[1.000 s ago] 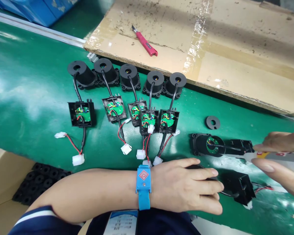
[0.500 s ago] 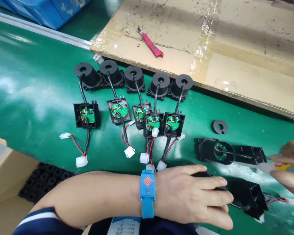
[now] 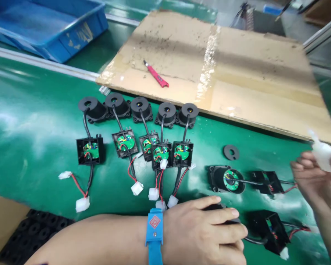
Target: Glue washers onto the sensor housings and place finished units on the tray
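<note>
My left hand [image 3: 206, 230], wearing a blue wrist strap [image 3: 154, 232], is curled over a round black housing [image 3: 213, 207], mostly hidden beneath the palm and fingers. A cable runs from it to a black box [image 3: 269, 230] with red and black wires. At the right edge my right hand [image 3: 314, 184] grips a whitish squeeze bottle [image 3: 324, 152], its narrow nozzle pointing up. Between the hands lies an uncapped black housing [image 3: 219, 178], its green circuit board showing, cabled to a small open box [image 3: 267, 182]. A black ring cap [image 3: 231, 152] rests just behind it.
Several capped housings [image 3: 139, 108] stand in a row, cabled to open boxes [image 3: 125, 143] with white connectors [image 3: 137, 188]. Behind them a cardboard sheet [image 3: 245, 81] bears a red utility knife [image 3: 157, 76]. A blue bin [image 3: 71, 40] is back left; black parts [image 3: 33, 235] fill a carton [image 3: 5, 213].
My right hand has lifted the bottle away from the small box and turned its nozzle upward. My left hand stays on the housing. The view has tilted up and shifted right.
</note>
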`<state>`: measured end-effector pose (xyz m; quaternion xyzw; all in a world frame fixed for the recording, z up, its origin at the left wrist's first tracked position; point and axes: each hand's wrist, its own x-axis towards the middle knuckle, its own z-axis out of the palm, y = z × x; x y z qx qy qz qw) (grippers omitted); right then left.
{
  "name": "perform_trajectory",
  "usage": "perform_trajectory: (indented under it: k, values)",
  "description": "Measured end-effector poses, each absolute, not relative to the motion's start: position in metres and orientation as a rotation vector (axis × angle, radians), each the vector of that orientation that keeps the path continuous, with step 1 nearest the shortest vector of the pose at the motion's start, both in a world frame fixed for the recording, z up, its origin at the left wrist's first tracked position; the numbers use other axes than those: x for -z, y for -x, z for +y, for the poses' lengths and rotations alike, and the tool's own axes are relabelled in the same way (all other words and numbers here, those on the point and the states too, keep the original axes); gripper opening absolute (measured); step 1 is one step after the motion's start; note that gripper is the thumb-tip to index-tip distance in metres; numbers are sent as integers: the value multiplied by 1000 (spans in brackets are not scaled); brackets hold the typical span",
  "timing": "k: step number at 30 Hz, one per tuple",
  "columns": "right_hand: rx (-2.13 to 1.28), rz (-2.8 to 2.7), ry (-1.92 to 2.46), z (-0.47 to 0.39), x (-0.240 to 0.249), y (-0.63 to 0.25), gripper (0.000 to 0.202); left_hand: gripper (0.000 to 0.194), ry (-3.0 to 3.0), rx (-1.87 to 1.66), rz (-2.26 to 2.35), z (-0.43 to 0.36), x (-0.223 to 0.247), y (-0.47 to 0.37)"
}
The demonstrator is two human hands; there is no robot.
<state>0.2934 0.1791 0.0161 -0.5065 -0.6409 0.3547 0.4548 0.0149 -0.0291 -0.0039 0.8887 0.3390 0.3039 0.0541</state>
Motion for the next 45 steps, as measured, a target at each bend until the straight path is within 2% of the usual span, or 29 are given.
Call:
perform_trajectory:
  k: [3, 12, 15, 20, 22, 24, 25, 29, 35, 38, 40, 42, 45]
  values:
    - [-901, -1455, 1206, 206, -20, -286, 32, 18, -2700, -962, 1072, -29, 5, -18]
    - [-852, -1666, 1116, 296, 9, -263, 46, 3, -2736, -1047, 1107, -23, 8, -23]
    - [-806, -1727, 1135, 304, 20, -259, 46, 2, -2728, -1080, 1084, -22, 8, -23]
    - [-543, -1744, 1146, 274, 3, -267, 66, 7, -2701, -1116, 1124, -21, 5, -26]
    - [-491, -1797, 1146, 244, -12, -276, 54, 10, -2694, -1108, 1139, -20, 2, -27]
    - [-570, -1967, 1150, 209, -25, -284, 31, 11, -2679, -1088, 1168, -19, -2, -27]
    - [-630, -2087, 1121, 193, -30, -288, 27, 11, -2680, -1062, 1180, -19, -4, -27]
    - [-749, -2457, 770, 145, -27, -292, 24, 9, -2688, -950, 1253, -22, -13, -29]
    - [-763, -2482, 675, 135, -5, -288, 21, 7, -2605, -796, 1207, -9, -47, -26]
    - [-828, -2478, 642, 137, -4, -286, 16, 20, -2421, -772, 1266, 30, -61, -15]
    - [-869, -2477, 633, 137, -5, -285, 18, 21, -2381, -659, 1480, 68, -59, -9]
    - [-902, -2460, 658, 136, -5, -285, 20, 23, -2458, -472, 1464, 106, -51, -7]
    - [-918, -2440, 690, 134, -2, -285, 20, 57, -2566, -82, 1216, 152, -35, -15]
